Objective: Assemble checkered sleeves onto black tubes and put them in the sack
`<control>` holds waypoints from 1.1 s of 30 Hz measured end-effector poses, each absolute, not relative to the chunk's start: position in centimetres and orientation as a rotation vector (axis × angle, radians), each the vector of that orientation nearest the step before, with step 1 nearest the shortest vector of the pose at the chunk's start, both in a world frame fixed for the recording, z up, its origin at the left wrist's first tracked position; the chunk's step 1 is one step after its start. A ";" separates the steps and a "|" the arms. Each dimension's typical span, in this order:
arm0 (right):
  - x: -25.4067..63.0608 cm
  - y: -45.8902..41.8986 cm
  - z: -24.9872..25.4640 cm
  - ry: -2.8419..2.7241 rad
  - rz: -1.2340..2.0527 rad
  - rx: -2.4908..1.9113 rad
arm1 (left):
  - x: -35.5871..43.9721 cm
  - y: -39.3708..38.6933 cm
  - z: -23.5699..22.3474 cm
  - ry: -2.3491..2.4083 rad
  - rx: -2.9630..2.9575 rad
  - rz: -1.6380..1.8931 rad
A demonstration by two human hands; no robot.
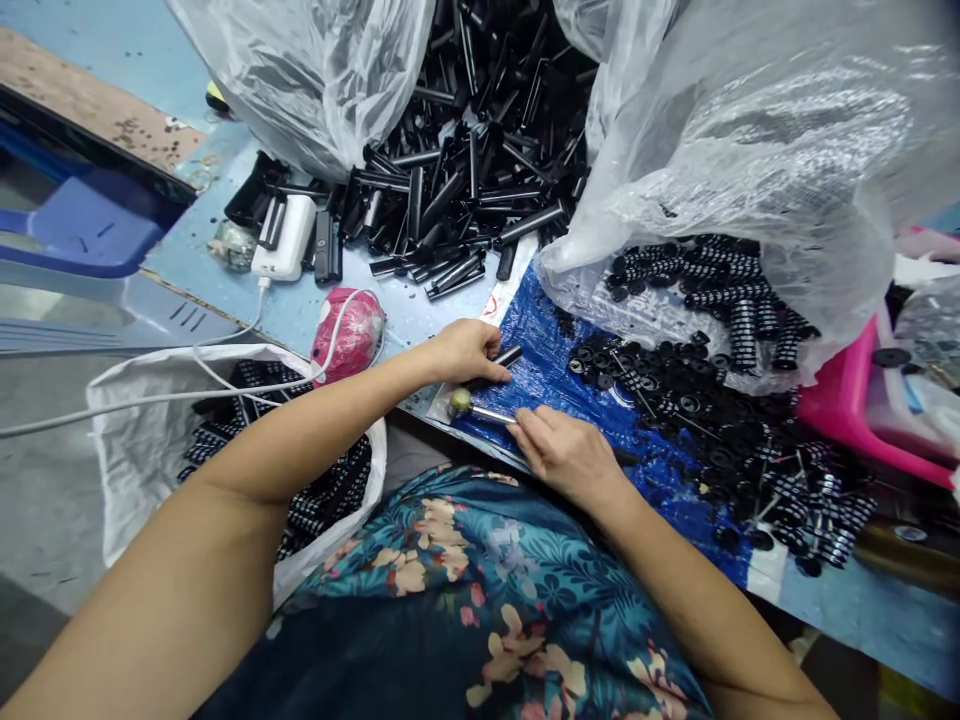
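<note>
Left hand pinches a black tube; right hand grips a metal rod.

A small assembly workshop: black plastic tubes heaped from plastic bags across a workbench.

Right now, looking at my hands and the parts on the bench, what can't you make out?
- Head view: how much of the black tube the left hand holds; fingers cover it.
- The metal rod runs under the right hand, so its far end and the grip are hidden.
- Black ring parts: too small for detail.
- Clear plastic bag blurs its contents and is cut off by the top edge.
</note>
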State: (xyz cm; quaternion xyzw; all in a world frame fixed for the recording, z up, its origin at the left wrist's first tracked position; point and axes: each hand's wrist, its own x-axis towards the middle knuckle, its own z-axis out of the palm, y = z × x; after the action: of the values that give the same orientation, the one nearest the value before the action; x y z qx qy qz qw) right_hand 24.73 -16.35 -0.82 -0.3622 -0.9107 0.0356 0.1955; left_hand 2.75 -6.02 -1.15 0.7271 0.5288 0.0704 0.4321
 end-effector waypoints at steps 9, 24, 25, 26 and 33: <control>26.0 -16.1 -0.1 -2.236 0.303 -0.922 | 0.0 -6.9 0.3 1.456 1.883 0.196; 24.3 -15.3 -1.0 -2.564 0.259 -0.866 | 1.0 -6.5 0.7 1.525 1.998 0.056; 25.1 -15.4 -1.2 -2.520 0.270 -0.865 | 0.1 -7.1 1.5 1.489 2.007 0.062; 25.9 -15.4 -1.4 -2.478 0.253 -0.886 | -1.2 -7.9 2.5 1.417 2.004 0.044; 28.6 -15.6 -3.5 -2.467 0.079 -1.114 | -10.9 -14.9 8.1 1.094 1.613 -0.277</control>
State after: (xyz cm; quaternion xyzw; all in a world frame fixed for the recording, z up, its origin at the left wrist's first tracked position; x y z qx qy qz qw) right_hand 28.56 -15.61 -3.46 -0.4017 -0.8896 0.0284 0.2153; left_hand -10.87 -14.88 8.09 0.6825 0.4629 -0.1172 0.5533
